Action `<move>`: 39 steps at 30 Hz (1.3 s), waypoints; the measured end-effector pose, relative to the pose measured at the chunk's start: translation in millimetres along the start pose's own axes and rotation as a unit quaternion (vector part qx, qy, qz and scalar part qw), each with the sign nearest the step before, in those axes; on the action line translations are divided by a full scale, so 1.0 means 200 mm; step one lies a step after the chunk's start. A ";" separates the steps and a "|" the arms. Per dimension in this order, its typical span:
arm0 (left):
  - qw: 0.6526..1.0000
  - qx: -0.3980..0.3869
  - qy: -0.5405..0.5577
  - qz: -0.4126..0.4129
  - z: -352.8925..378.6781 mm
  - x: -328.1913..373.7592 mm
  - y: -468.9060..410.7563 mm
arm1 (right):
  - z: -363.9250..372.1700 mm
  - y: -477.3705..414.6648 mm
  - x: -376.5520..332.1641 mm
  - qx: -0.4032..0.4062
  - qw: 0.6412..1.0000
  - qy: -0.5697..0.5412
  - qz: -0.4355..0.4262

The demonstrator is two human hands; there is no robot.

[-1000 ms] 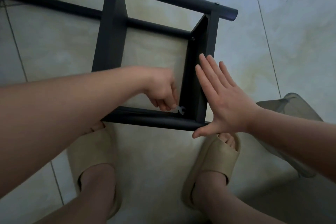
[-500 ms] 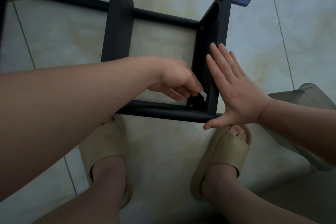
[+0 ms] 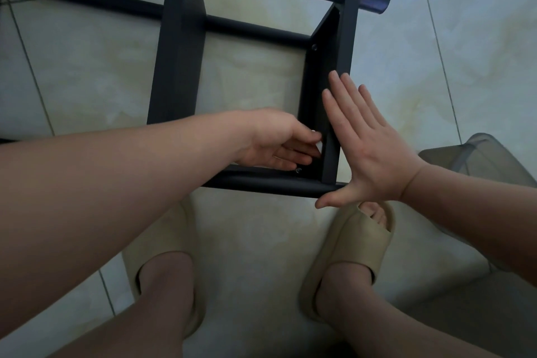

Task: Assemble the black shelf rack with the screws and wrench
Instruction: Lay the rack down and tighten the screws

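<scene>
Lifted wrench [image 3: 319,146] off corner screw [image 3: 298,170] since a second ago, pinched in fingers of left hand [image 3: 276,139]; right hand [image 3: 372,151] fingers straight together, bracing rack [image 3: 177,61]; tightening likely unfinished.

No writing, label, brand mark or number can be read anywhere in view. The black shelf rack [image 3: 180,67] shows only plain dark metal.
</scene>
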State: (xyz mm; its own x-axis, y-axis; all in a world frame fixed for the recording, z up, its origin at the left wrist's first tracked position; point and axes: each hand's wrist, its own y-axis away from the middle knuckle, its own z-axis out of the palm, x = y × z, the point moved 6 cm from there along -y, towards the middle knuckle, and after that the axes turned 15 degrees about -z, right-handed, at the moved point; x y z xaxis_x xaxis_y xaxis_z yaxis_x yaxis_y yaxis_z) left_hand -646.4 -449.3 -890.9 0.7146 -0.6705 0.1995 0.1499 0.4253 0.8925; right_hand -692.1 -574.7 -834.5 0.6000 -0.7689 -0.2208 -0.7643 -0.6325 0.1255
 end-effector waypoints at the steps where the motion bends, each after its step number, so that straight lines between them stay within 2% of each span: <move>1: 1.000 0.007 -0.005 0.003 0.00 0.01 0.00 | 0.00 0.00 0.00 0.000 1.000 0.004 0.000; 9: 0.991 0.091 -0.072 0.068 -0.02 0.07 0.01 | 0.01 0.00 0.00 0.009 1.000 -0.017 0.001; 39: 0.983 0.130 -0.103 0.083 -0.02 0.07 0.04 | 0.03 0.00 0.01 0.021 0.999 -0.041 -0.005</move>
State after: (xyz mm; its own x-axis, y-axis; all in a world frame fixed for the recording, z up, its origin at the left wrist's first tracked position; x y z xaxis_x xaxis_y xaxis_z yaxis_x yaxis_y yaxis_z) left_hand -632.6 -452.2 -882.6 0.5575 -0.7244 0.4054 -0.1564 0.3880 0.9083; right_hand -692.2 -576.2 -840.2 0.5879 -0.7509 -0.3008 -0.7685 -0.6346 0.0821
